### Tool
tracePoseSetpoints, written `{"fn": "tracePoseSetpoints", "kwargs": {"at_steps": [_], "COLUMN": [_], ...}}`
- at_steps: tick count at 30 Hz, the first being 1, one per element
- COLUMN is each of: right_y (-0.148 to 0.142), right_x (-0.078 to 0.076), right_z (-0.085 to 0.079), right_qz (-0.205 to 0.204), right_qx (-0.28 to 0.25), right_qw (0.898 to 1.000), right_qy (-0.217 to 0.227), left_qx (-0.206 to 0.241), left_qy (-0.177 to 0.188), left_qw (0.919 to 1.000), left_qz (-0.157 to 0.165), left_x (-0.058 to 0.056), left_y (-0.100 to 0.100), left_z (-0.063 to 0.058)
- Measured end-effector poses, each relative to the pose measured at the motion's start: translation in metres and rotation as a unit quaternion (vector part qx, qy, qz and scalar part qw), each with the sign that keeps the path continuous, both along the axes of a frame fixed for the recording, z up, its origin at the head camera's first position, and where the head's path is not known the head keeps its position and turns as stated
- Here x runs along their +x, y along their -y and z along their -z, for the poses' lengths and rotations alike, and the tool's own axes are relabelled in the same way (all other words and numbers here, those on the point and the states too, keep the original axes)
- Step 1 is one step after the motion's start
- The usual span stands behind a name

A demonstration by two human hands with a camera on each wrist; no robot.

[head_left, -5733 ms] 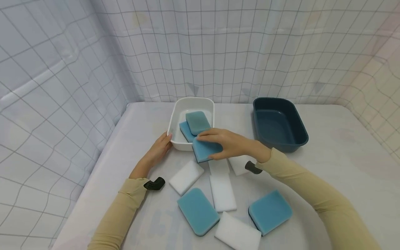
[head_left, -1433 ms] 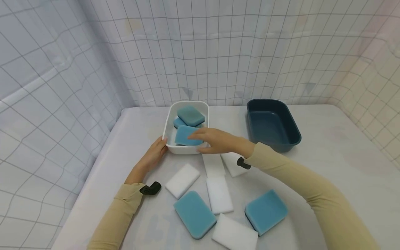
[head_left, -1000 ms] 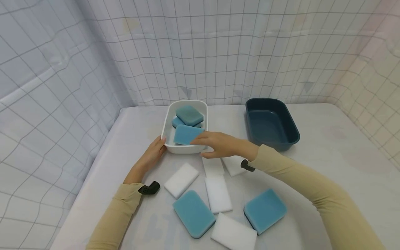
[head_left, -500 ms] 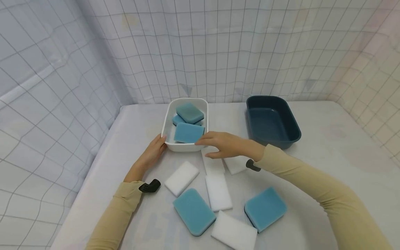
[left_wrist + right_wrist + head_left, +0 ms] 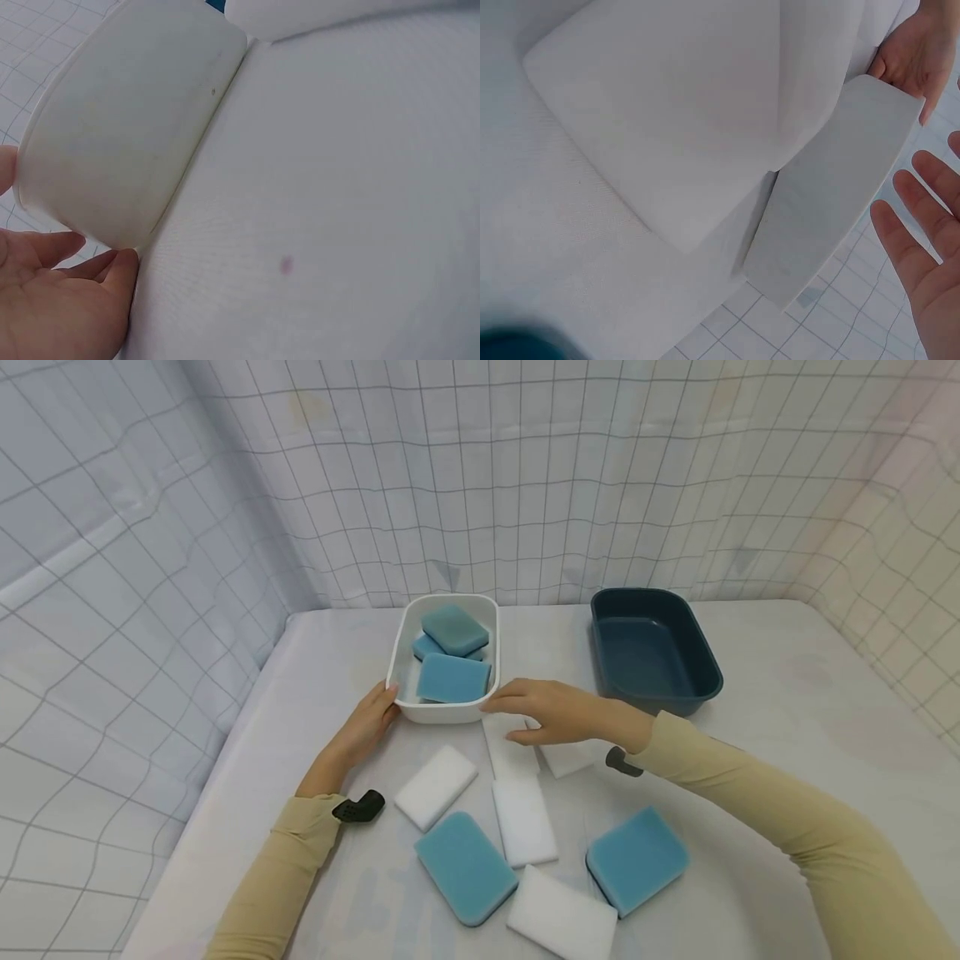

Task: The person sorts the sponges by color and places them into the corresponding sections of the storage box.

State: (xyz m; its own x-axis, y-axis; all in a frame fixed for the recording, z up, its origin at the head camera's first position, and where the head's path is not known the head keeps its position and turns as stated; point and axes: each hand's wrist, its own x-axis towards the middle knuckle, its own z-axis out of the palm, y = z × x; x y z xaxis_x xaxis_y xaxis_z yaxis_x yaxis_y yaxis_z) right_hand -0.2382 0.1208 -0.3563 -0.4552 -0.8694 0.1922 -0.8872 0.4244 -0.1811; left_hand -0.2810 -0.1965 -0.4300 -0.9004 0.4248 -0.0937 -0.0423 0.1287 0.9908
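My left hand [image 5: 365, 727] holds the white plastic bin [image 5: 442, 714] at its front left corner; the left wrist view shows fingers low against its wall and a fingertip by the rim. Inside the bin, a blue sponge [image 5: 453, 678] lies in front, and a greener blue sponge [image 5: 454, 628] rests on another blue sponge [image 5: 424, 646], partly covered. Just off the bin's front right corner, my right hand [image 5: 558, 712] hovers with spread fingers and nothing in its grasp. Beneath it lie a white sponge [image 5: 508, 752] and a second white sponge [image 5: 567, 760], partly hidden by the hand.
A dark blue bin [image 5: 652, 652] with nothing inside stands at the back right. Nearer the front are two blue sponges [image 5: 467, 868] and several white sponges [image 5: 437, 787] lying flat on the white cloth. A grid-patterned curtain [image 5: 525, 485] closes off the back and sides.
Earlier, my right hand held a blue sponge at the white bin's front edge. It lowered that sponge inside, let go and drew back to the right. My left hand stayed at the bin.
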Motion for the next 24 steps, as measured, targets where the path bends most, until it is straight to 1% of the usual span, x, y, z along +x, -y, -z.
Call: {"fn": "tracePoseSetpoints", "kwargs": {"at_steps": [6, 11, 19, 24], "right_y": [-0.007, -0.011, -0.019, -0.024], "right_x": [0.005, 0.009, 0.015, 0.019], "right_z": [0.000, 0.001, 0.004, 0.006], "right_qz": [0.005, 0.009, 0.015, 0.018], "right_qx": [0.007, 0.015, 0.015, 0.011], "right_qw": [1.000, 1.000, 1.000, 1.000], "right_qy": [-0.002, 0.007, 0.010, 0.021], "left_qx": [-0.002, -0.001, -0.009, -0.011], "left_qy": [-0.002, 0.001, 0.002, 0.009], "left_qw": [1.0000, 1.0000, 0.9999, 0.9998], "left_qz": [0.002, -0.003, -0.008, -0.013], "left_x": [-0.002, -0.003, -0.001, -0.001], "left_y": [0.000, 0.000, -0.001, -0.002], "left_z": [0.000, 0.001, -0.001, -0.001]}}
